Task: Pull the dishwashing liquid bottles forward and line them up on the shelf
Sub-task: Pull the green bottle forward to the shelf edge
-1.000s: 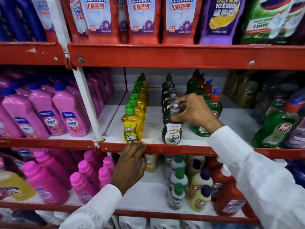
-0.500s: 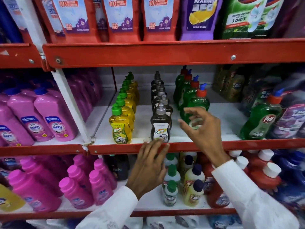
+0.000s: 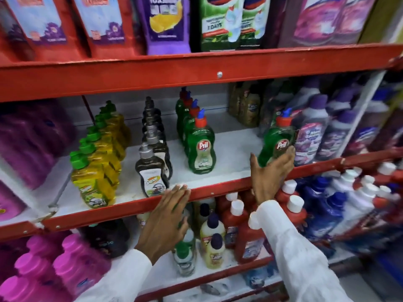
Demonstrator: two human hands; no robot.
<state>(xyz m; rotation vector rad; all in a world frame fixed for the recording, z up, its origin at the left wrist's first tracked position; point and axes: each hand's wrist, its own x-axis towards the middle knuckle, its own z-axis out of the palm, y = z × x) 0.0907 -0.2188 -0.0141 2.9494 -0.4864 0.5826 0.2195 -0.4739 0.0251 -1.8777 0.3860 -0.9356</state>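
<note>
Three rows of dishwashing liquid stand on the white middle shelf [image 3: 231, 147]: yellow bottles with green caps [image 3: 93, 182], dark bottles with grey caps [image 3: 151, 171], and green Pril bottles with red caps [image 3: 201, 149]. A lone green Pril bottle [image 3: 275, 140] leans to the right of them, against purple bottles. My right hand [image 3: 271, 171] wraps around its lower part, thumb on the left and fingers on the right. My left hand [image 3: 165, 223] lies flat, fingers on the shelf's red front edge [image 3: 218, 189] below the dark row.
Purple-capped bottles [image 3: 314, 131] crowd the shelf's right end and brown pouches [image 3: 246, 105] sit at the back. Pink bottles [image 3: 32, 138] fill the left bay. Refill pouches [image 3: 165, 22] stand on the shelf above. Red, cream and blue bottles [image 3: 239, 227] fill the shelf below.
My right hand moved right from the green row and closed around the lone Pril bottle. My left hand slid right along the red edge. The view shifted right.
</note>
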